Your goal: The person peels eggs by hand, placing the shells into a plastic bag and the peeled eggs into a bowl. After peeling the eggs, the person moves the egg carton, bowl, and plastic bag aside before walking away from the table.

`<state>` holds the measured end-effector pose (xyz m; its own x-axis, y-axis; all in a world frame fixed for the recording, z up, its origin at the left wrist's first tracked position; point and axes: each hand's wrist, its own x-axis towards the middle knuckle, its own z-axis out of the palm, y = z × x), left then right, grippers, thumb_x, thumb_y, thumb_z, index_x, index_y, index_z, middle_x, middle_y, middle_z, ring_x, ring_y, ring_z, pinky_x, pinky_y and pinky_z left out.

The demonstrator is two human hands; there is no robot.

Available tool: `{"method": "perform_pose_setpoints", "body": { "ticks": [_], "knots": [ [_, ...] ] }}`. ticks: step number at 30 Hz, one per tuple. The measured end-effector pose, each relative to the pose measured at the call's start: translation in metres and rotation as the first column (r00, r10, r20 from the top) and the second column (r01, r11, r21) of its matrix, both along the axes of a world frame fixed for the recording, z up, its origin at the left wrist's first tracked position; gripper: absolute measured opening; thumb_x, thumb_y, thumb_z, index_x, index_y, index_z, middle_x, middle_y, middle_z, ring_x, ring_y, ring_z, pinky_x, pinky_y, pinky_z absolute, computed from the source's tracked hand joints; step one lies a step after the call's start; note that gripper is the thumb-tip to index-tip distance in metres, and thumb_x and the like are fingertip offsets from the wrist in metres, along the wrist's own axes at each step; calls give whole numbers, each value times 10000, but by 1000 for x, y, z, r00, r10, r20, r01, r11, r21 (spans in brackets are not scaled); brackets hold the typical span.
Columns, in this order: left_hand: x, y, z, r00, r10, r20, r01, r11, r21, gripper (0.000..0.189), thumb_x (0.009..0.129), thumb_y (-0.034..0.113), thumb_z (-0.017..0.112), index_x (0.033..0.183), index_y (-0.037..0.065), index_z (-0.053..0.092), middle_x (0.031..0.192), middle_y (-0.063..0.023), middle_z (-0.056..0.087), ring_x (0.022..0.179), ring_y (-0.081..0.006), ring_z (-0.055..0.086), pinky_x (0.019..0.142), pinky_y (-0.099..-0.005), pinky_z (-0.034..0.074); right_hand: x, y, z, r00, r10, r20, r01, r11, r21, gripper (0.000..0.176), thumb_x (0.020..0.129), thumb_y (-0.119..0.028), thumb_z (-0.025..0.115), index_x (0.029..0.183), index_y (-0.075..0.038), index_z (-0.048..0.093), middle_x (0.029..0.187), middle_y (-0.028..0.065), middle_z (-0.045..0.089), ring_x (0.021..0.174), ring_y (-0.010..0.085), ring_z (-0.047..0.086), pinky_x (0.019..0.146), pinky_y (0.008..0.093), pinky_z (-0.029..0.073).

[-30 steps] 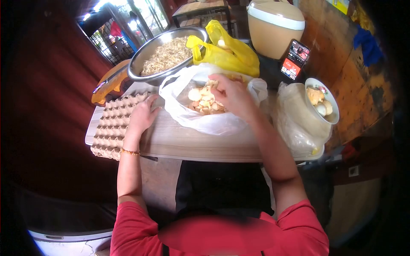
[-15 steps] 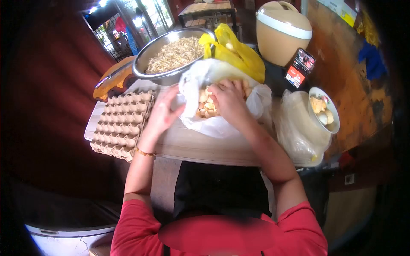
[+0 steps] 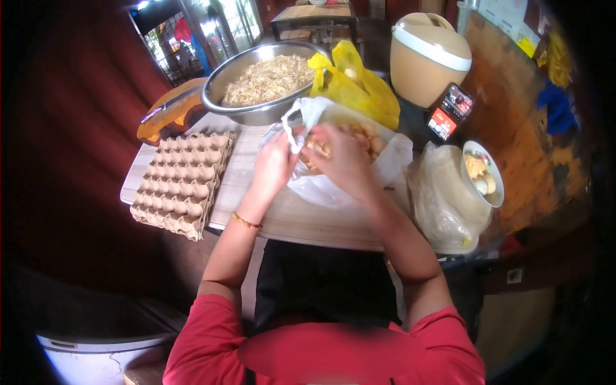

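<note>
A white plastic bag (image 3: 324, 188) lies on the table, holding pale tan and yellowish pieces (image 3: 366, 136) that look like broken eggshells. My left hand (image 3: 274, 162) is at the bag's left side, its fingers closed on the plastic near a raised handle loop. Over the bag's mouth is my right hand (image 3: 343, 160), fingers pointing left towards the left hand. Motion blurs those fingers, so whether they hold anything cannot be made out. Part of the bag's contents is hidden behind the right hand.
Left of the bag are stacked egg trays (image 3: 183, 186). Behind stand a metal bowl of sprouts (image 3: 269, 80), a yellow bag (image 3: 366, 96) and a tan lidded container (image 3: 428, 61). To the right are a phone (image 3: 451, 110), a clear plastic bag (image 3: 443, 199) and a food bowl (image 3: 497, 186).
My left hand has moved right and closed on the bag's left edge, raising its handle. My right hand has come up out of the pieces and shifted slightly towards it.
</note>
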<state>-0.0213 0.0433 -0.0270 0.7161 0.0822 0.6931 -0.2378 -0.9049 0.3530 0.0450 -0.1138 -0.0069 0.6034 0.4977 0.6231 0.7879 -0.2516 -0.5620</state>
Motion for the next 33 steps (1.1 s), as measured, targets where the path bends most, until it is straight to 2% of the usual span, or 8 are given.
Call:
{"method": "perform_pose_setpoints", "body": {
  "ticks": [8,14,21,23,28,30,31,33],
  "knots": [
    [-31,-12,45,988,-150,27,152,966,-209,477,736,112,758,1190,73,616,1358,-172,467,1259,-301,460,1032,-394,379,20,-75,11,965,-252,74,256,966,-45,317,800,-209,687,1066,-52,618,1024,90,660,1054,270,546,914,401,375],
    [-32,-58,36,999,52,4,-52,994,99,627,749,69,711,1334,82,486,1355,-176,476,1266,-333,442,1039,-447,356,19,-99,-3,848,-474,235,458,880,122,334,814,-144,651,1123,-35,589,1094,142,610,1050,301,547,893,432,408],
    [-34,-58,22,957,-218,-192,163,950,-267,792,752,98,734,1415,20,309,1341,-174,496,1202,-315,516,958,-389,436,3,-75,1,990,-114,-87,115,993,12,255,768,6,614,1021,-27,626,909,148,610,720,246,611,682,347,486],
    [-31,-76,12,930,-354,99,367,908,-202,790,764,69,695,1430,26,273,1370,-190,459,1243,-324,481,982,-379,421,-25,-56,23,996,-43,-81,42,999,-15,247,769,24,603,1012,-19,622,897,149,614,706,230,612,651,329,488],
    [-8,-62,-6,965,-105,240,189,914,-360,651,764,-33,586,1374,-10,358,1314,-195,509,1171,-310,540,946,-365,445,-58,-40,37,995,54,-80,-54,999,-2,266,795,14,604,1059,-25,603,923,137,610,787,237,634,703,321,512],
    [7,-36,-3,937,-260,232,348,722,-598,421,769,-36,560,1187,13,541,1151,-180,596,969,-291,624,816,-378,510,-67,-47,45,991,84,-102,-63,978,199,268,819,0,597,1085,-24,591,1020,120,601,897,235,622,754,332,513],
    [4,-32,20,920,-246,307,383,385,-839,217,785,-71,516,964,11,607,1046,-126,629,841,-208,634,724,-337,525,-67,-55,48,997,83,9,-83,978,189,274,839,-24,598,1112,-26,579,1119,103,576,985,223,591,777,333,512],
    [14,14,45,844,-214,491,535,388,-751,215,918,158,477,1013,25,617,969,-70,656,807,-119,583,692,-257,476,-65,-69,52,998,54,33,-60,977,205,279,845,-38,603,1122,-33,574,1135,101,571,1003,216,581,782,328,510]
  ]
}}
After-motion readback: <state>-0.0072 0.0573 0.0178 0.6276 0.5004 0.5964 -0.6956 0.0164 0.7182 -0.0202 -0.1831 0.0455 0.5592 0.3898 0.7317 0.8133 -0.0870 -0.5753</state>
